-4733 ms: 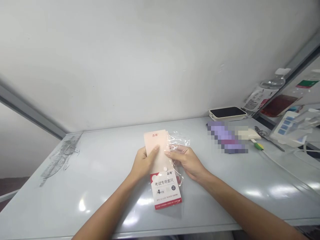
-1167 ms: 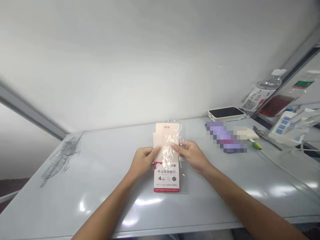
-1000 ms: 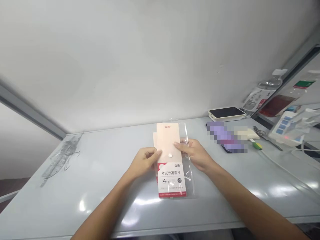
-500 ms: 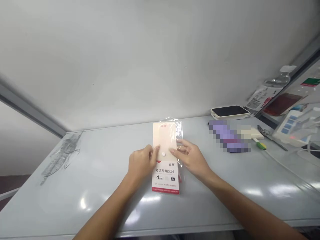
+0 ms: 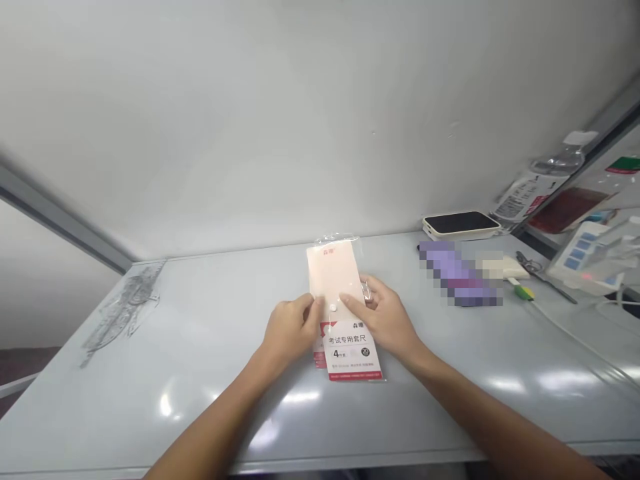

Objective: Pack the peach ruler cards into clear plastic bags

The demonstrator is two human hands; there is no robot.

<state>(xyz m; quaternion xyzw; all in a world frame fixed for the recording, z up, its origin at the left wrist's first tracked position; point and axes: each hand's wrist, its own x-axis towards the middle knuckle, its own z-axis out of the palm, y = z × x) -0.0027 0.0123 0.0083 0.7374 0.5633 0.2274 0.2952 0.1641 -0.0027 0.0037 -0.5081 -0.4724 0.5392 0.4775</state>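
Observation:
A clear plastic ruler pouch (image 5: 353, 353) with a pale pink and white printed card and a white snap button is between my two hands, above the middle of the table. My left hand (image 5: 294, 328) pinches its left edge near the button. On the other side, my right hand (image 5: 389, 319) grips the right edge, thumb in front and fingers behind. Another red-edged piece (image 5: 320, 355) shows behind the pouch at lower left, mostly hidden. Several transparent rulers (image 5: 125, 300), one of them curved like a protractor, lie together on the table's left side.
A phone (image 5: 461, 224) lies at the back right of the grey table (image 5: 215, 413). In front of it is a pixelated purple item (image 5: 455, 277). A white cable (image 5: 565, 337), scissors (image 5: 547, 280), a clear bottle (image 5: 535, 180) and a power strip (image 5: 580, 257) crowd the right side.
The pouch has tilted, its lower end swinging to the right. The red-edged piece behind now shows at lower left instead of lower right. Both hands keep their hold.

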